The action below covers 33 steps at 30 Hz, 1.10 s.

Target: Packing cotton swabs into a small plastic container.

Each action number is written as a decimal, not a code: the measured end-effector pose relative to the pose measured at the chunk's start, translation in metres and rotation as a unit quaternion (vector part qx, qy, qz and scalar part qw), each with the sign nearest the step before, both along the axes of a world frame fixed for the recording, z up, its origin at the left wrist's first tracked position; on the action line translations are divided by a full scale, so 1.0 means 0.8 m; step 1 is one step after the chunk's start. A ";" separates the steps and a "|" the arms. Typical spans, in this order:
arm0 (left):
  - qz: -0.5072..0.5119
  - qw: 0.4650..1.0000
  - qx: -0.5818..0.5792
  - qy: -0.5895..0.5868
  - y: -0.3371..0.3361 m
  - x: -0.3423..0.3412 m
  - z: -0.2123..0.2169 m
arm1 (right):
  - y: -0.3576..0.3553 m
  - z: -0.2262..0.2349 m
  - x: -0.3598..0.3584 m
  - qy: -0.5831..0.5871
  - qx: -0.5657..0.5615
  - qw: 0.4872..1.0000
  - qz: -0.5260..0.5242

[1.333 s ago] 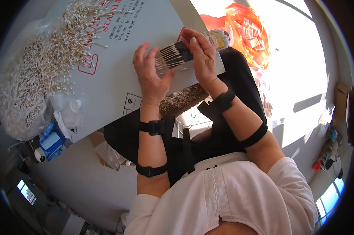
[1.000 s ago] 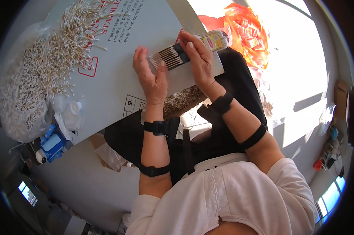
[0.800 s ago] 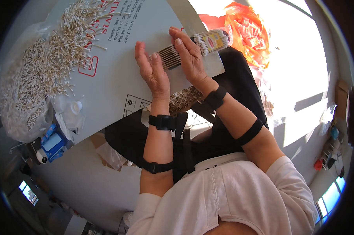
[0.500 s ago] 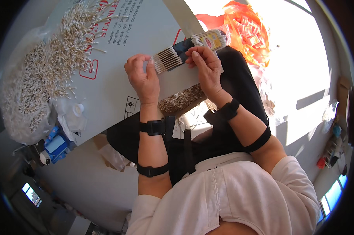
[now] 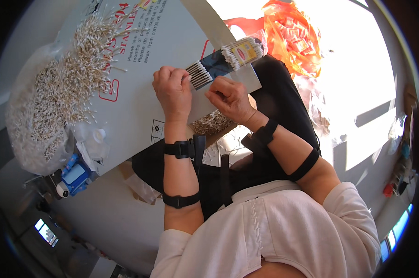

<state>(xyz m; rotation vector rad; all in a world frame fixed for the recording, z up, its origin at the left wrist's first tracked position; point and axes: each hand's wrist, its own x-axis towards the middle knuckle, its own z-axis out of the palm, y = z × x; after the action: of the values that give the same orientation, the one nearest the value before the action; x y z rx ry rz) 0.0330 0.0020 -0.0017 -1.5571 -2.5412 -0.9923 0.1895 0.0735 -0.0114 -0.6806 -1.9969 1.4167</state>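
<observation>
- Head view from above shows a seated person bent over a big pale grey board point(image 5: 140, 111) that lies across the lap like a counter.
- Left hand point(image 5: 173, 89) is curled into a loose fist, knuckles up, resting on the board; its fingers are closed around the near ends of a row of cotton swabs point(image 5: 200, 74), pinching them together.
- Right hand point(image 5: 229, 96) sits just beside the left one, also on the board, wrist bent inward. Its fingers are curled shut with the tips tucked under; whether they actually pinch anything I cannot tell from here.
- A dark blue strip point(image 5: 216, 65) runs from the row of swabs up to a packed bundle of swabs point(image 5: 242, 52) with a yellow label, lying at the far right edge of the board, just beyond both hands.
- Both forearms come in from below. Each carries two black straps: the left one at the wrist point(image 5: 181, 149) and one nearer the elbow point(image 5: 181, 200), the right one at the wrist point(image 5: 264, 134) and one nearer the elbow point(image 5: 306, 165). That makes four straps.
- One large loose pile of swabs point(image 5: 66, 88) spreads over the far left of the board, too many to count, well apart from the hands.
- One orange plastic bag point(image 5: 295, 37) lies past the board on the right, in strong sunlight.
- One small blue box point(image 5: 75, 173) sits below the board's left edge.
</observation>
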 end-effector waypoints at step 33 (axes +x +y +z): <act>0.017 0.713 0.299 -0.634 -0.026 -0.011 0.023 | -0.004 -0.007 -0.003 0.011 0.018 1.000 -0.002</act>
<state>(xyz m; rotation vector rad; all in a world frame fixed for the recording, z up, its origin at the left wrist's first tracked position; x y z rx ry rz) 0.0243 -0.0184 0.0168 -0.5777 -2.0380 -3.2460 0.1871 0.0703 -0.0166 -0.6507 -1.9982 1.3775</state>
